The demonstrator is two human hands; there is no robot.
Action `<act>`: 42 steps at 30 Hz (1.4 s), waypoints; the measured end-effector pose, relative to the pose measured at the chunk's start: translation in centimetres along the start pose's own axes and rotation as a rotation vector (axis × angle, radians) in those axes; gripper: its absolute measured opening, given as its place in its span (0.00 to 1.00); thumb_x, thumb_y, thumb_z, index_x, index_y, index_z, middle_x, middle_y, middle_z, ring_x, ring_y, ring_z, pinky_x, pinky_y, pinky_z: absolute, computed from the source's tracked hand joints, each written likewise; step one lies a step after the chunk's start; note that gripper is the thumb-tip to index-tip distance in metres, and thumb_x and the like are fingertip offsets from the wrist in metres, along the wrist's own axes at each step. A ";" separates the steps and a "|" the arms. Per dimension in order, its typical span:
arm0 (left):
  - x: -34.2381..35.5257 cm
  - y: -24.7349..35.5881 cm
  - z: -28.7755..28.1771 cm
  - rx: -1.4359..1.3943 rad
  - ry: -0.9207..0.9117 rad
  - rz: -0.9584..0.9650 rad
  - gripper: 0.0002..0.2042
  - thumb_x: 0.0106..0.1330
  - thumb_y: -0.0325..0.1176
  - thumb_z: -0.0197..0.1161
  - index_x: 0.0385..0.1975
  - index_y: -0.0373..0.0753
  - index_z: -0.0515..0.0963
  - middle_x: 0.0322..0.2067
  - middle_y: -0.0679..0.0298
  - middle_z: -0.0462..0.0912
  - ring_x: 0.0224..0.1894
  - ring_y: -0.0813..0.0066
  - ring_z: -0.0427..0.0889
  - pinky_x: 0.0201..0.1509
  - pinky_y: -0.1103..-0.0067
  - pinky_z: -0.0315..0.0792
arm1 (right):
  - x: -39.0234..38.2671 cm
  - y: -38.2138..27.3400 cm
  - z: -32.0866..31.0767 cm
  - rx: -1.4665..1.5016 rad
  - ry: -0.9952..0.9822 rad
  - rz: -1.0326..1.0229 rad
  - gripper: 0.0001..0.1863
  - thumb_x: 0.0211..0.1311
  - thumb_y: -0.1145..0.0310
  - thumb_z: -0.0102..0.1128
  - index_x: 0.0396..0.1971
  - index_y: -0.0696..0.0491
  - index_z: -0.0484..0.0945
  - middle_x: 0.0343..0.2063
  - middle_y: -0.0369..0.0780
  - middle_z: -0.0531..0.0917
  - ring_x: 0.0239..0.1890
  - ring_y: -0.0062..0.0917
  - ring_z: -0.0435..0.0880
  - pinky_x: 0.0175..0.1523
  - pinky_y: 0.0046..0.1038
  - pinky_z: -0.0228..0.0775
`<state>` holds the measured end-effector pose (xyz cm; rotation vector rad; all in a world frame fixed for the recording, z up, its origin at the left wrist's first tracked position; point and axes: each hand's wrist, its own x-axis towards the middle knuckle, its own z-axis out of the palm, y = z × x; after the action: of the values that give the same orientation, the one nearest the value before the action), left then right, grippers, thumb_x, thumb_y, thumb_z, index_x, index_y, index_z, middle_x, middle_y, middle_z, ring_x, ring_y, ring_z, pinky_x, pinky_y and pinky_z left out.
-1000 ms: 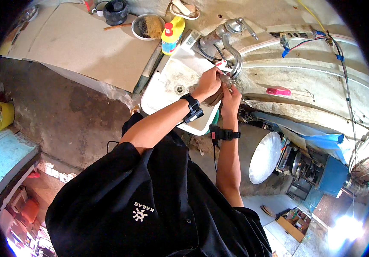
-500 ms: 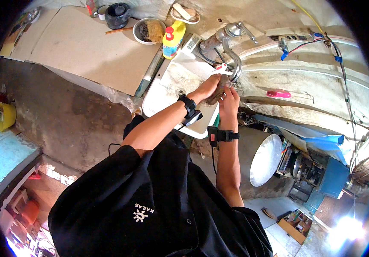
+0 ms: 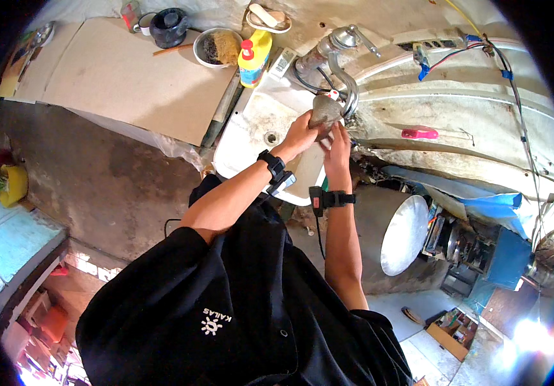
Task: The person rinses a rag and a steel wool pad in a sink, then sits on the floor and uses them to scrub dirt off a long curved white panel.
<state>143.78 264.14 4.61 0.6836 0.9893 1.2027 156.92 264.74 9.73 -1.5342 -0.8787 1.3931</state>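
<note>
A dull grey-brown object, rounded at its upper end, is between my hands under the spout of the tap. Its exact kind does not show. My left hand grips it from the left, fingers curled around its side. On the lower right, the fingers of my right hand close on the same object, with the fingertips partly hidden. Both hands are over the right part of the white sink, whose drain is to their left. Behind the object, a small white and red thing is mostly covered.
Left of the sink stands a yellow bottle with a red cap. On the board-covered counter are a bowl with scrubbers and a black pot. A soap dish lies behind. A large metal drum stands to the right.
The object has turned and come up, so its broad rounded end now shows above my hands. My left hand has shifted back slightly from the tap. The white and red thing is now mostly hidden.
</note>
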 end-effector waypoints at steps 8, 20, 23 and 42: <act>-1.7 0.4 -1.2 0.985 -0.039 0.261 0.28 0.65 0.42 0.68 0.65 0.37 0.82 0.52 0.51 0.92 0.66 0.44 0.81 0.73 0.50 0.66 | -0.9 0.5 3.0 0.360 -0.129 0.167 0.24 0.85 0.62 0.68 0.71 0.52 0.75 0.53 0.37 0.88 0.52 0.28 0.89 0.56 0.37 0.84; -5.8 3.9 -7.8 1.228 -0.311 0.577 0.48 0.63 0.31 0.77 0.85 0.38 0.61 0.85 0.46 0.58 0.84 0.37 0.61 0.89 0.53 0.63 | -2.8 0.0 -0.9 0.348 -0.380 0.332 0.11 0.79 0.69 0.69 0.55 0.52 0.86 0.46 0.38 0.91 0.36 0.18 0.82 0.41 0.24 0.76; -5.0 3.9 -8.5 1.219 -0.369 0.705 0.50 0.62 0.27 0.78 0.86 0.39 0.60 0.87 0.46 0.55 0.86 0.38 0.59 0.89 0.54 0.65 | -3.0 -1.4 -1.4 0.405 -0.557 0.588 0.14 0.78 0.68 0.70 0.57 0.53 0.82 0.45 0.39 0.87 0.30 0.13 0.77 0.29 0.18 0.67; 0.1 -17.9 -13.3 1.551 -0.455 0.487 0.07 0.70 0.30 0.66 0.41 0.37 0.87 0.35 0.48 0.89 0.42 0.47 0.94 0.44 0.58 0.88 | 3.0 26.4 0.2 -1.141 -0.401 -0.023 0.17 0.64 0.59 0.83 0.30 0.59 0.89 0.29 0.50 0.92 0.33 0.40 0.93 0.38 0.43 0.84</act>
<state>139.69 258.84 -16.59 2.3844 1.2754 0.3751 155.88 257.44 -15.83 -2.0192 -2.1780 1.2282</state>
